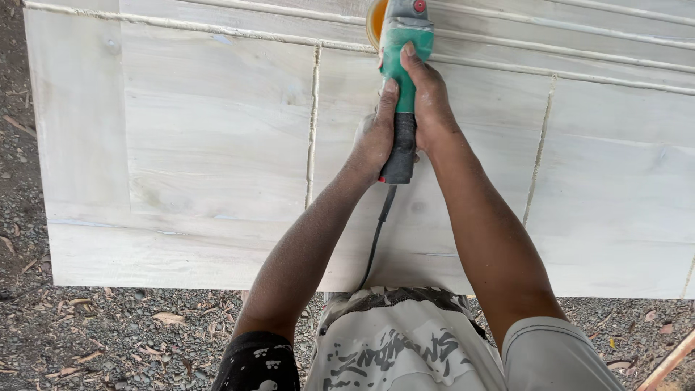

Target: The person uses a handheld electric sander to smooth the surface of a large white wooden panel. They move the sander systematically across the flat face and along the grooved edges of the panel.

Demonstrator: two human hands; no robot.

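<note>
Your fingers (391,90) wrap one green sander (402,65) from both sides: left hand (375,134) and right hand (428,108) closed on its body and black grip. The sander rests on the upper part of the one pale wooden panel (217,145), its cord (376,235) trailing toward you.

Grinder (402,43) on wooden panel (217,145), gravel (108,333) beneath

Gravel (108,333) lies below — grey, strewn with dry leaves (168,318) and wood chips. A stick (670,362) slants in at the lower right corner.
</note>
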